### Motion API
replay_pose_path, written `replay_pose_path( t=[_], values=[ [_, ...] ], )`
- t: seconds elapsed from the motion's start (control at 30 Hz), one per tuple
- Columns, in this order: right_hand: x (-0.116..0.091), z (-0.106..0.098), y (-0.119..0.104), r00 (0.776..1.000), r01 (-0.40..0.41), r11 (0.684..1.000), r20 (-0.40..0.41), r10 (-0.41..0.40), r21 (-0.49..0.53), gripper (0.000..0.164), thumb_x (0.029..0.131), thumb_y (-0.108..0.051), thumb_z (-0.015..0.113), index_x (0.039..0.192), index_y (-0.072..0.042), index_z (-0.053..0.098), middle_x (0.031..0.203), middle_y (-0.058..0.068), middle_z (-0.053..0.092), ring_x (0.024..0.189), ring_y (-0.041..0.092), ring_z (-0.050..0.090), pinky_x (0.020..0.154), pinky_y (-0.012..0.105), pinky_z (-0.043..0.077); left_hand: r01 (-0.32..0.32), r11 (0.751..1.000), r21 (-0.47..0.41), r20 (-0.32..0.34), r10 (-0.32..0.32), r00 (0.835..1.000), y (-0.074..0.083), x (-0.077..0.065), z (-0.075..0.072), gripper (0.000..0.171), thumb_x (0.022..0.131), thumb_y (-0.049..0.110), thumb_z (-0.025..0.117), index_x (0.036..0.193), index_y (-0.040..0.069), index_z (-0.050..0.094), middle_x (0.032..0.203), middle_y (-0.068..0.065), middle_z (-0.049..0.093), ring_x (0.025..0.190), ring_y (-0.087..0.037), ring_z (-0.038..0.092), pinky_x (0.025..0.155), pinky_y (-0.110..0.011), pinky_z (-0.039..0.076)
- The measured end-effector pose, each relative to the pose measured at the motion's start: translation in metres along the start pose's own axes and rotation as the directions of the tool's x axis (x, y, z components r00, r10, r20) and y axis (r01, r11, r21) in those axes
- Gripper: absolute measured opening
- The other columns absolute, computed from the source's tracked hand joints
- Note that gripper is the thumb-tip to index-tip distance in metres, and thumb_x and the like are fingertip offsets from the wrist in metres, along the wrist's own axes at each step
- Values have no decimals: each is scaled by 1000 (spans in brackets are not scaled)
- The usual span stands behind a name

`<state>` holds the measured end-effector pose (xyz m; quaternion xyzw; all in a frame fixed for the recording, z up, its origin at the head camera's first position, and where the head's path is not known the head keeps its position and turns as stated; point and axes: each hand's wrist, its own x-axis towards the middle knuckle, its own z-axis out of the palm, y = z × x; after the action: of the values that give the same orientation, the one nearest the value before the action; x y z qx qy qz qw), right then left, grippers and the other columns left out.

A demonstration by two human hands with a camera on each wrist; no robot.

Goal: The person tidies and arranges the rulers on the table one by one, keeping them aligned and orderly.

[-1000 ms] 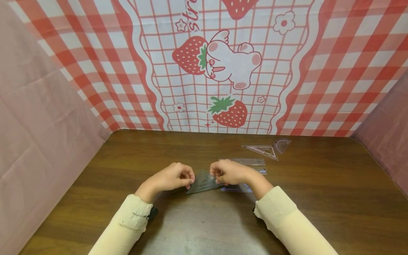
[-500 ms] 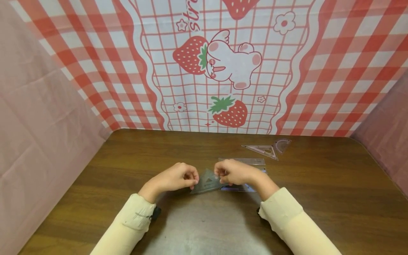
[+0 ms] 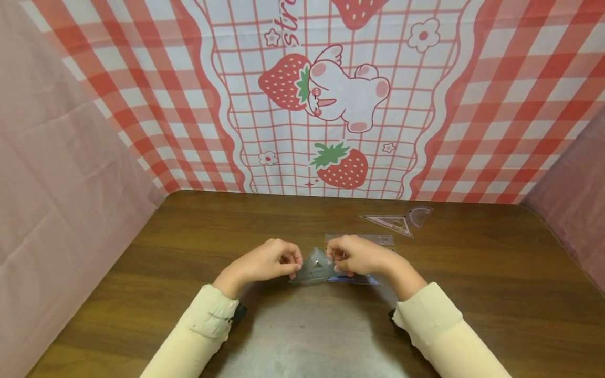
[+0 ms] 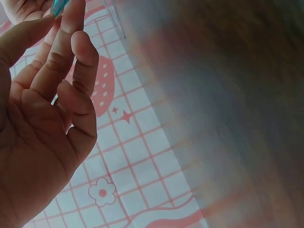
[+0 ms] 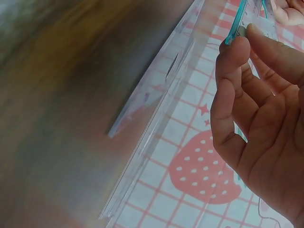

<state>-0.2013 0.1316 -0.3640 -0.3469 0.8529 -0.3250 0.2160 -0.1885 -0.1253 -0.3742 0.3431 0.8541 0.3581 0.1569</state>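
Note:
In the head view a clear, bluish set square [image 3: 317, 266] is held up just above the table, with a small triangular cut-out in its middle. My left hand [image 3: 270, 262] pinches its left corner between thumb and fingertips. At its right corner, thumb and index finger of my right hand [image 3: 361, 255] pinch it. The wrist views show teal edges on the set square [image 5: 236, 23] between the fingertips. Beneath and behind my right hand lie a clear ruler [image 3: 378, 239] and another clear piece with a bluish sheen [image 3: 353, 280], partly covered.
Farther back right on the brown wooden table [image 3: 227, 220] lie a clear set square with pinkish edges [image 3: 388, 224] and a protractor [image 3: 419, 216], touching or overlapping. A strawberry-print cloth [image 3: 283, 126] hangs behind the table. Pink cloth [image 3: 71, 157] stands at the sides.
Both hands have shifted slightly to the right with the bluish set square between them. It now covers more of the table next to the flat clear pieces, which stay put.

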Motion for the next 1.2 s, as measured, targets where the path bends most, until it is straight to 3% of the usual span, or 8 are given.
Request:
replay_pose_path(
  t=[0.37, 0.67, 0.97, 1.2],
  values=[
    [-10, 0, 6, 1000, 8, 1000, -20, -9, -25, 12, 89, 3, 65, 91, -7, 59, 71, 1, 53, 54, 7, 53, 56, 24, 46, -10, 1000, -16, 23, 11, 1000, 4, 6, 4, 4, 94, 8, 66, 91, 5, 67, 70, -4, 70, 65, -16, 66, 60, -18, 45],
    [-19, 0, 7, 999, 12, 999, -38, -14, -51, 10, 90, 2, 64, 93, -6, 58, 73, 0, 56, 54, 6, 53, 55, 23, 46, -34, 999, -9, 24, 34, 999, 7, 12, 7, 4, 94, 7, 66, 90, 6, 66, 68, -4, 70, 61, -6, 61, 59, -17, 44],
    [-33, 1, 9, 998, 22, 998, -49, -25, -57, 9, 91, 3, 64, 94, -4, 59, 73, -1, 56, 54, 5, 53, 54, 23, 47, -35, 999, -14, 37, 36, 999, 10, 16, 14, 5, 94, 8, 65, 89, 7, 67, 69, -1, 70, 62, -11, 64, 56, -19, 47],
    [-40, 1, 8, 998, 24, 995, -56, -29, -93, 10, 91, 0, 65, 99, -4, 60, 73, -2, 57, 54, 3, 53, 59, 23, 47, -43, 999, -1, 41, 43, 998, 15, 18, 15, 4, 92, 6, 66, 89, 7, 68, 69, -2, 70, 58, -6, 59, 55, -20, 48]
  ],
)
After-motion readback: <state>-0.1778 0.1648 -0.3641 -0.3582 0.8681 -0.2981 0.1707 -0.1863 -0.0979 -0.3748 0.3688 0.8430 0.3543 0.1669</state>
